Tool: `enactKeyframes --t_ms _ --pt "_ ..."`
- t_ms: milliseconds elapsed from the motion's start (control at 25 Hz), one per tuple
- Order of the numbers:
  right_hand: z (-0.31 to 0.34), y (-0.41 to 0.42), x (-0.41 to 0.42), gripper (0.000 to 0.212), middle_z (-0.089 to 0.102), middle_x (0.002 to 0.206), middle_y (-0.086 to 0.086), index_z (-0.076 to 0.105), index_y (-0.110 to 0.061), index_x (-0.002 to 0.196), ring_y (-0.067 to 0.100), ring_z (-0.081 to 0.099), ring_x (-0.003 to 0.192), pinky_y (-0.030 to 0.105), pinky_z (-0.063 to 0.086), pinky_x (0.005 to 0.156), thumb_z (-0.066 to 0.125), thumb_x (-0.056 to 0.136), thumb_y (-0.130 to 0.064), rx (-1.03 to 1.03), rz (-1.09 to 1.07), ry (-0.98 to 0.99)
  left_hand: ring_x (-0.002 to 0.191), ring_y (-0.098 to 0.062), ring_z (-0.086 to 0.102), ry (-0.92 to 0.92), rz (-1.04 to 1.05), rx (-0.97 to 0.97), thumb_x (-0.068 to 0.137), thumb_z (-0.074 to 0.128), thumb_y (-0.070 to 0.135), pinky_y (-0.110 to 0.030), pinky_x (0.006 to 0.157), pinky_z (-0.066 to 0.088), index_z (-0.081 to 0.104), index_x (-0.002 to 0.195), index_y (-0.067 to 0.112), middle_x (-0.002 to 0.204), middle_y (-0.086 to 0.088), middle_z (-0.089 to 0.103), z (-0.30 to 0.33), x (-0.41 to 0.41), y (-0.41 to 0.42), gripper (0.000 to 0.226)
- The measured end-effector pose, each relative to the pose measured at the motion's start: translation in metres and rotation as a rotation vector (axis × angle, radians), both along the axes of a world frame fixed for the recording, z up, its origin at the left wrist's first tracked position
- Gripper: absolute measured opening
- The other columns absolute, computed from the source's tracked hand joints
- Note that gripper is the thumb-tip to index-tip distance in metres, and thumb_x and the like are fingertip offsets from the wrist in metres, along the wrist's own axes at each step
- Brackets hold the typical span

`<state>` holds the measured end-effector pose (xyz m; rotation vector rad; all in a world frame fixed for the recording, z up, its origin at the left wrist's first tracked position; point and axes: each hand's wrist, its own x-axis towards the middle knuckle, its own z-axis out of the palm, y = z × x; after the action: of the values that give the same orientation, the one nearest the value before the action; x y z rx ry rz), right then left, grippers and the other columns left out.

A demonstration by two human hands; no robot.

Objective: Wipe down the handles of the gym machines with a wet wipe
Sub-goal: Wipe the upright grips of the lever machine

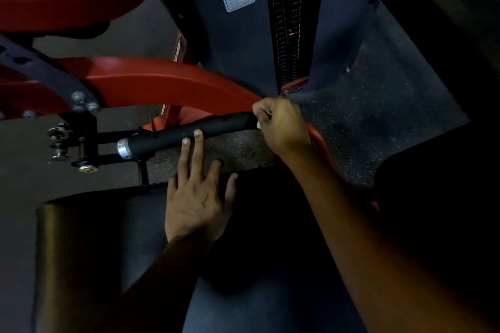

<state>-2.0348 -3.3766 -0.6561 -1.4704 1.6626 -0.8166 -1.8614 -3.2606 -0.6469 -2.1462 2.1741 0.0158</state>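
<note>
The black handle [186,134] lay with its long axis running from eight o'clock, at its silver collar [124,149], up to two o'clock. There the right hand [282,124] was curled round its end, a scrap of white wipe [258,125] showing under the fingers. The left hand [197,197] lay open at six o'clock, two fingertips touching the handle's middle. The unwiped length probably stretched toward eight o'clock from the right hand.
</note>
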Motion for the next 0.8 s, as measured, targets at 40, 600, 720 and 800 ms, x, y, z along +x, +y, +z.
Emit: enactKeyframes --t_ms 40,600,720,800 --pt "-0.002 0.005 0.001 0.017 0.071 0.102 0.010 0.073 -0.004 0.097 0.021 0.066 0.095 0.039 0.054 0.086 0.056 0.099 -0.007 -0.005 -0.014 -0.020 0.158 -0.020 -0.007 -0.001 -0.002 0.002 0.103 0.029 0.059 -0.049 0.106 0.041 0.062 0.128 0.025 0.171 0.003 -0.016 0.000 0.000 0.000 0.053" --pt "-0.018 0.000 0.001 0.024 0.070 0.089 0.003 0.073 -0.007 0.094 0.015 0.064 0.082 0.029 0.050 0.074 0.062 0.100 -0.027 0.057 -0.098 -0.039 0.158 -0.020 -0.003 0.010 -0.003 -0.013 0.098 0.030 0.060 -0.049 0.107 0.041 0.064 0.125 0.025 0.172 0.002 -0.009 0.000 0.000 0.000 0.056" --pt "-0.028 0.019 -0.007 0.023 0.061 0.109 0.002 0.074 -0.018 0.108 0.020 0.058 0.107 0.035 0.048 0.095 0.055 0.102 -0.028 -0.015 -0.116 -0.021 0.159 -0.020 -0.002 0.009 -0.005 -0.022 0.099 0.032 0.060 -0.049 0.106 0.042 0.064 0.124 0.025 0.172 0.002 -0.008 -0.001 -0.001 0.000 0.054" --pt "-0.035 0.004 -0.013 0.024 0.064 0.109 0.003 0.075 -0.020 0.103 0.022 0.059 0.107 0.035 0.050 0.094 0.054 0.101 -0.030 0.010 -0.126 0.025 0.158 -0.020 -0.004 0.001 -0.006 -0.007 0.100 0.029 0.061 -0.049 0.108 0.040 0.063 0.125 0.026 0.172 0.003 -0.011 -0.001 0.000 -0.001 0.055"
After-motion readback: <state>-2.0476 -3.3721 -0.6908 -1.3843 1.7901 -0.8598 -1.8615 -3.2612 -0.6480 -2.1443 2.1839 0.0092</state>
